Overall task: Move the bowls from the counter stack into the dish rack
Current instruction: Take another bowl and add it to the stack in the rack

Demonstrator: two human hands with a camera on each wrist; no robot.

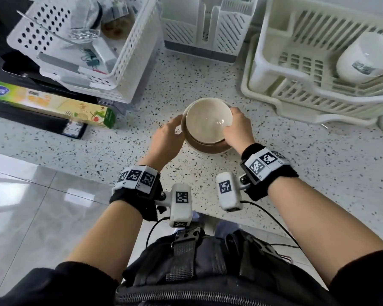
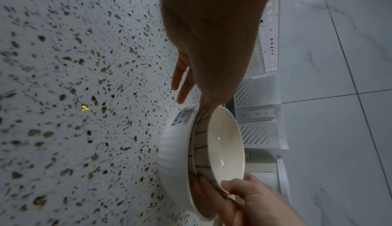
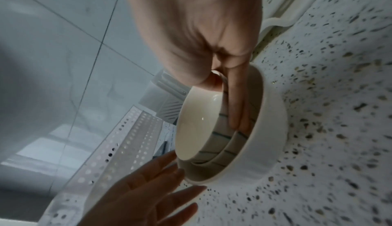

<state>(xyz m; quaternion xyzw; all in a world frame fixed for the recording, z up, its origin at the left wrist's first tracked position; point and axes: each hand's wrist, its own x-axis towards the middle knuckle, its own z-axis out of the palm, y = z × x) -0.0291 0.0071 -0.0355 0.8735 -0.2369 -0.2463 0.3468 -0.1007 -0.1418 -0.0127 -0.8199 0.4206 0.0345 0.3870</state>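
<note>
Cream glaze lines the top bowl (image 1: pixel 209 121) of the counter stack in the head view, where the right hand (image 1: pixel 238 130) clamps that bowl's right rim, thumb over the lip and fingers curled down its outer wall; beneath the grip sits a larger bowl (image 1: pixel 208 149) whose brown inside shows as a crescent toward the person, resting on the speckled counter (image 1: pixel 208 74). Left of the grip, the left hand (image 1: pixel 169 141) holds nothing, its fingers relaxed and reaching to the stack's left edge. Up and right of the grip stands one dish rack (image 1: pixel 314 89), well apart from the stack, with one white bowl (image 1: pixel 366 58) leaning inside it; up and left is one perforated basket (image 1: pixel 128 56) of clutter, straight beyond is one slotted utensil holder (image 1: pixel 208 25), and far left lies one printed box (image 1: pixel 51 104). From the left wrist, three nested bowls can be counted: the cream one (image 2: pixel 226 144), a striped bowl (image 2: pixel 200 147) under it, and the white outer one (image 2: pixel 172 147); the left fingers (image 2: pixel 180 80) are straight, one tip touching the stack's rim, while the right hand (image 2: pixel 254 202) pinches the cream rim on the opposite side. From the right wrist, the same three show again (image 3: pixel 197 125) (image 3: pixel 231 152) (image 3: pixel 269 120), the right hand (image 3: pixel 197 45) curled round the cream rim with fingers (image 3: pixel 239 105) down between it and the white wall, and the left hand (image 3: pixel 148 196) spread beside the white rim
</note>
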